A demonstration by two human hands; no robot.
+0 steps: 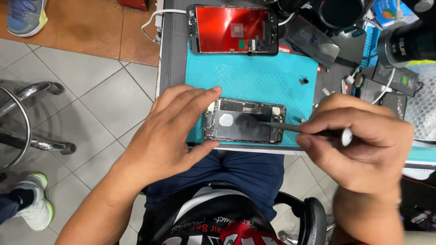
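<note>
Your right hand (359, 149) sits closest to the lens, fingers pinched around a slim black screwdriver (309, 130) whose tip lies over the lower end of the opened phone chassis (244, 120). Your left hand (170, 131) is spread, index finger and thumb bracing the chassis at its left end, palm hanging off the table (175, 59) edge above your lap. The chassis lies flat on the teal work mat (254, 79), close to the near edge; the detached screen (232, 30), red backing up, rests at the far side with a white cable (152, 25) beside it. A few tiny loose parts (303, 81) lie on the mat to the right.

The risks, as I judge them: the tip could slip off a screw head and gouge the board or a flex cable, since your grip looks blurred with motion. With the chassis so near the edge, a slack brace could let it slide off, and any freed screw could roll to the floor tiles (91, 77).
</note>
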